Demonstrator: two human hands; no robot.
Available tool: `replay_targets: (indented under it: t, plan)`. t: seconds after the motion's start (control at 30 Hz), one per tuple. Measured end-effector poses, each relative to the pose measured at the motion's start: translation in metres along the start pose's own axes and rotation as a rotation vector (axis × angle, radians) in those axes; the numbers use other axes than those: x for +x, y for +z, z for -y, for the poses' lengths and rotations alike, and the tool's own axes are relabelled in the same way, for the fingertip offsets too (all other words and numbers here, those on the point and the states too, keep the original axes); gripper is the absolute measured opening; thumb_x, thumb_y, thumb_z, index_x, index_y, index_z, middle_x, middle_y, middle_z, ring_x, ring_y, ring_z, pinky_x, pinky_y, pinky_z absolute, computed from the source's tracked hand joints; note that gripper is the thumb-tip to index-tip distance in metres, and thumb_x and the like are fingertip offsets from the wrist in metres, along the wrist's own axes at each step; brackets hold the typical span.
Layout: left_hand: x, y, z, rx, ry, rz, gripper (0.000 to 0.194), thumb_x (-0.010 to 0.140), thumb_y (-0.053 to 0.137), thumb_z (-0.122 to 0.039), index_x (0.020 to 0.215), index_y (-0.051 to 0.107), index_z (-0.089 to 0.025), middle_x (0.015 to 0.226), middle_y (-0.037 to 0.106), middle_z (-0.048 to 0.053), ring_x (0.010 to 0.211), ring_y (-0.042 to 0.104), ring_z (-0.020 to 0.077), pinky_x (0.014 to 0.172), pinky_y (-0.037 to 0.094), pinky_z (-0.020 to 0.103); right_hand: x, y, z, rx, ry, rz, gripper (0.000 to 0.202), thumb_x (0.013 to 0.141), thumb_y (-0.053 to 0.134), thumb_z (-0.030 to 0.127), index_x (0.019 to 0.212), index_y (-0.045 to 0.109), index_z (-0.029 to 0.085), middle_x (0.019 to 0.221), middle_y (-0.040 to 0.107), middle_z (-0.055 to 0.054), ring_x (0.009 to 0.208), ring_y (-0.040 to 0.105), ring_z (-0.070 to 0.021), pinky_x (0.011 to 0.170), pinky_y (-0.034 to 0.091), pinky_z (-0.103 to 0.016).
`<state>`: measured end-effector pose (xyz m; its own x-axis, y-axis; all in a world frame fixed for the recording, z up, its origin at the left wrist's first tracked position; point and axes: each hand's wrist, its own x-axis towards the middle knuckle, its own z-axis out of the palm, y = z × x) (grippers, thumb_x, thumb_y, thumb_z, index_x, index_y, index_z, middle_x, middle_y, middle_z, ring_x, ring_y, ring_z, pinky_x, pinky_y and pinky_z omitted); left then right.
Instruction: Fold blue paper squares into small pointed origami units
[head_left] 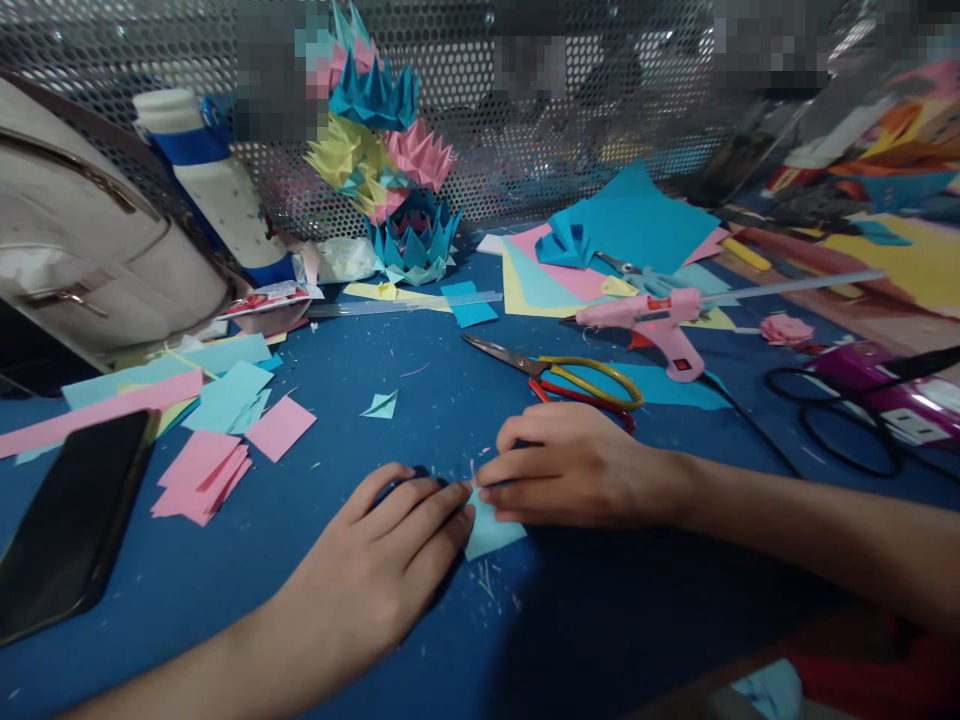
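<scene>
paper [495, 538] meets the fingertips of left hand [394, 560] and right hand [577, 468], both half-curled, palms down; whether pinched, i cannot tell.

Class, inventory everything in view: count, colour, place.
Table: one, blue, foreground
Mesh panel: one, silver, back
Bag: one, white, left
Bottle: one, white and blue, left
Phone: one, black, left
Paper squares: several, pink and light blue, left
Paper flowers: several, multicoloured, back
Sheets: several, mixed colours, back
Large scissors: one, yellow and red handles, centre
Glue gun: one, pink, right of centre
Device: one, purple, far right
Scraps: many, mixed, scattered
Paper piece: one, light blue, front centre
Left hand: one, bare, on paper piece
Right hand: one, bare, on paper piece
</scene>
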<state>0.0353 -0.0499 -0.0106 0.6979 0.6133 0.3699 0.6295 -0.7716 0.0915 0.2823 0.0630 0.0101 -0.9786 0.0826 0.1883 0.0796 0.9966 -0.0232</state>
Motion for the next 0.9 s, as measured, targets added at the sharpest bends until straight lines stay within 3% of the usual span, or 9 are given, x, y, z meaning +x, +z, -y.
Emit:
replay_targets:
  t: [0.17, 0.37, 0.7, 0.9]
  plan:
    - [0.002, 0.0, 0.001, -0.002, 0.002, -0.014, 0.034, 0.106, 0.038, -0.011, 0.13, 0.062, -0.01, 0.132, 0.065, 0.009, 0.117, 0.055, 0.0234, 0.113, 0.026, 0.043, 0.002, 0.0, 0.001, 0.062, 0.005, -0.118, 0.028, 0.108, 0.04, 0.031, 0.097, 0.064, 0.022, 0.098, 0.071, 0.002, 0.087, 0.054, -0.0125, 0.065, 0.032, -0.034]
    - [0.003, -0.001, 0.0, -0.011, 0.008, -0.004, 0.033, 0.105, 0.04, -0.01, 0.13, 0.061, -0.01, 0.131, 0.065, 0.009, 0.118, 0.056, 0.0228, 0.113, 0.028, 0.042, 0.004, -0.001, 0.0, 0.043, -0.068, -0.197, 0.013, 0.102, 0.055, 0.028, 0.1, 0.065, 0.022, 0.099, 0.073, 0.005, 0.089, 0.056, -0.0137, 0.064, 0.032, -0.032]
    - [0.002, -0.001, 0.001, -0.03, 0.022, 0.032, 0.035, 0.104, 0.038, -0.014, 0.132, 0.059, -0.009, 0.14, 0.06, 0.011, 0.125, 0.053, 0.0256, 0.114, 0.025, 0.047, 0.001, -0.002, -0.004, 0.336, 0.004, -0.105, 0.02, 0.104, 0.051, 0.031, 0.103, 0.067, 0.019, 0.097, 0.07, -0.001, 0.088, 0.059, -0.0122, 0.072, 0.041, -0.029]
    - [0.005, -0.006, 0.001, -0.048, 0.023, 0.091, 0.036, 0.102, 0.038, -0.013, 0.133, 0.057, -0.009, 0.141, 0.059, 0.011, 0.128, 0.052, 0.0253, 0.114, 0.024, 0.047, 0.001, -0.009, -0.008, 0.353, 0.002, -0.063, 0.022, 0.102, 0.053, 0.034, 0.1, 0.069, 0.02, 0.093, 0.066, -0.003, 0.078, 0.056, -0.012, 0.074, 0.041, -0.028]
